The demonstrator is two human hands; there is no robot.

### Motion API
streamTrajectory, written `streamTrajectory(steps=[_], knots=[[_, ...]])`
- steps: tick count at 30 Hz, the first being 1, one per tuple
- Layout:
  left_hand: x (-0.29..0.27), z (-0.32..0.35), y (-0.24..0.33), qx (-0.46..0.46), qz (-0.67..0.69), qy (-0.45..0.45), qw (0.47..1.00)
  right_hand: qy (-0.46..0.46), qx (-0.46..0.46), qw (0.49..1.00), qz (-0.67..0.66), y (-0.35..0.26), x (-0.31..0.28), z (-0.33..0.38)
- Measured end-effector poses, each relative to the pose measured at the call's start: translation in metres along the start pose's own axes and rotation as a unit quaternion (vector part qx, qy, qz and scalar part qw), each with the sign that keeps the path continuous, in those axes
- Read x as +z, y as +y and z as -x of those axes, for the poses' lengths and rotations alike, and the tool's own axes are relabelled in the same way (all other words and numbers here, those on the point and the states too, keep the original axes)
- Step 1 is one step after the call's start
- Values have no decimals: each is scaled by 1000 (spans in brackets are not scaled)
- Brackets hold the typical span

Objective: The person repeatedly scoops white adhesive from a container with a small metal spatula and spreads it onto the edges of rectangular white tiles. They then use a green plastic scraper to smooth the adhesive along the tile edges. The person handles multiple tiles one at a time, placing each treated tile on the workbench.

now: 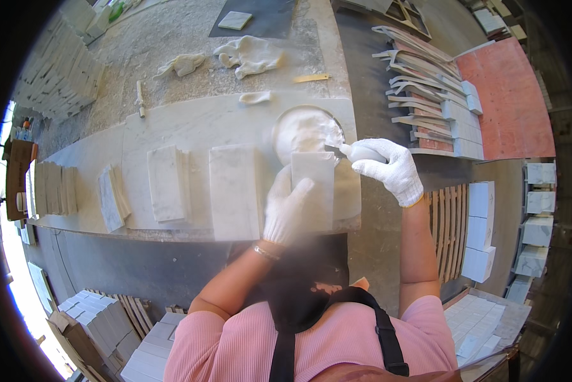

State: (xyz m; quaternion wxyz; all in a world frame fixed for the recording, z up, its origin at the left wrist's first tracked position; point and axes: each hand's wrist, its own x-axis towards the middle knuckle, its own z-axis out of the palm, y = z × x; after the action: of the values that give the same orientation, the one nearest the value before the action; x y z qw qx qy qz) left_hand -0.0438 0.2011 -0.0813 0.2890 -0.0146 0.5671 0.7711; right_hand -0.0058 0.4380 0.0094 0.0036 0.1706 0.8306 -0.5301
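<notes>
My left hand (283,207), in a white glove, grips a pale rectangular marble tile (314,191) at the table's near edge, thumb on its face. My right hand (395,170), also gloved, is closed round the handle of a putty knife (361,153). Its blade reaches toward the white paste (304,130), just past the tile's far end. That paste sits in a round shallow dish, whose dark rim (338,121) shows at the right. Whether the blade touches the tile or only the paste I cannot tell.
Left of my hands, tile stacks (234,184) stand along the marble-topped table (178,121). Beyond lie crumpled white cloths (251,56), a yellow strip (311,78) and a dark sheet (260,13). To the right are a wooden pallet (448,229) and a red board (505,99).
</notes>
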Motion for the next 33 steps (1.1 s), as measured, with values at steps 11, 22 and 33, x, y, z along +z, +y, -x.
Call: streamTrajectory(steps=[11, 22, 33], knots=[[1, 2, 5, -7, -13, 6, 1000, 129, -44, 988, -78, 70, -1, -76], [5, 13, 26, -129, 260, -64, 955, 97, 37, 994, 42, 82, 25, -107], [5, 19, 32, -83, 140, -35, 986, 130, -19, 979, 157, 47, 17, -14]])
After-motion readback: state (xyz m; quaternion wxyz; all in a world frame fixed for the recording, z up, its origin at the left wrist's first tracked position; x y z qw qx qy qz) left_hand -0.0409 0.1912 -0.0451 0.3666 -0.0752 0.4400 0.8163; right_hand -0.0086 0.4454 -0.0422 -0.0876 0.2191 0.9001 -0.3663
